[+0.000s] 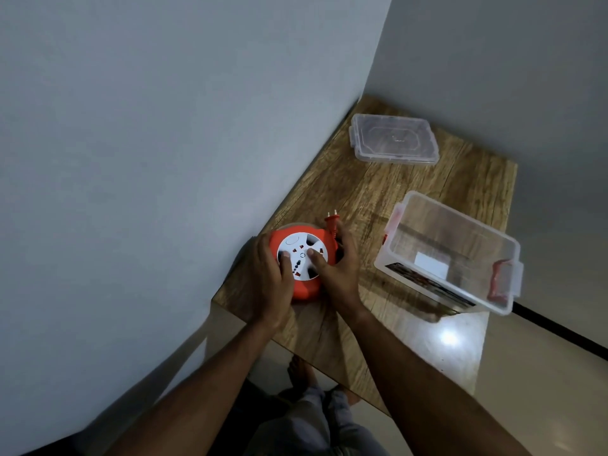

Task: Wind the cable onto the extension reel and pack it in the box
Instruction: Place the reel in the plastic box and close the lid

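so the winding looks about done, the reel [297, 264] sits on the table [345, 327] with both hands on it. left hand [271, 281] is wrapped around the reel's left edge, thumb pressed on the white socket face. right hand [339, 268] grips the other side, thumb on the dial, fingers curled near the plug [331, 222], which sticks up just past them. i'd tuck that plug in before lifting, and keep both hands clamped so nothing unspools. the box [450, 258] sits open, off to the right of the right hand, lid [393, 139] farther back beyond it.
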Action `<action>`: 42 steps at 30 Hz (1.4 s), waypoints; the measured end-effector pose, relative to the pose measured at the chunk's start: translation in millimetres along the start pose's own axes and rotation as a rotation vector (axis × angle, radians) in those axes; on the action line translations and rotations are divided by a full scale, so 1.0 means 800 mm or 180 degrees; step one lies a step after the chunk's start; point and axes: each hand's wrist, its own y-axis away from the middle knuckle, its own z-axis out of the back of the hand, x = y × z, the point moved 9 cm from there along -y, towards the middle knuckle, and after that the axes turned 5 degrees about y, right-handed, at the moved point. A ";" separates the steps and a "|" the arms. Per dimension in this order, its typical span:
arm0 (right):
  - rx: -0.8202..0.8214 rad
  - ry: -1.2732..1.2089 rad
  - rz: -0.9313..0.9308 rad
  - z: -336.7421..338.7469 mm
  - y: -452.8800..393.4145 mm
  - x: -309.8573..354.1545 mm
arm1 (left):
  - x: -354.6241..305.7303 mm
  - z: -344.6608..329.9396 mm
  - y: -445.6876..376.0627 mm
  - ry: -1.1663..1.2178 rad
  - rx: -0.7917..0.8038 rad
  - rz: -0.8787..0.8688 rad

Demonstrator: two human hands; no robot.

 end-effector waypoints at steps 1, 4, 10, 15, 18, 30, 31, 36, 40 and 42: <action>-0.0012 0.0004 0.0038 0.001 -0.002 0.006 | -0.007 0.002 -0.002 0.0045 -0.0027 -0.0009; -0.0062 0.0011 0.0195 0.007 -0.015 0.033 | -0.040 0.012 -0.010 0.0131 -0.0112 -0.0236; -0.0202 -0.0155 0.0561 0.047 -0.050 0.101 | -0.109 0.008 -0.044 0.0102 -0.0145 -0.0597; -0.0619 -0.0216 0.0693 0.121 -0.074 0.131 | -0.185 -0.038 -0.056 0.0196 0.0068 -0.0928; -0.0900 -0.0288 0.0680 0.179 -0.082 0.136 | -0.232 -0.083 -0.053 0.0334 0.0224 -0.1083; -0.1689 -0.0477 0.0035 0.344 -0.056 0.058 | -0.276 -0.255 0.014 0.0635 0.1381 -0.1232; -0.1770 -0.0548 -0.0029 0.351 -0.050 0.048 | -0.273 -0.263 0.020 0.0571 0.1431 -0.1269; -0.2098 -0.0858 -0.0509 0.373 -0.031 -0.002 | -0.262 -0.284 0.040 0.0417 0.1655 -0.1363; -0.2150 -0.0855 -0.0750 0.377 -0.027 -0.026 | -0.257 -0.291 0.045 0.0208 0.1783 -0.1449; -0.2118 -0.0748 -0.0794 0.377 -0.030 -0.037 | -0.257 -0.295 0.045 0.0151 0.1902 -0.1493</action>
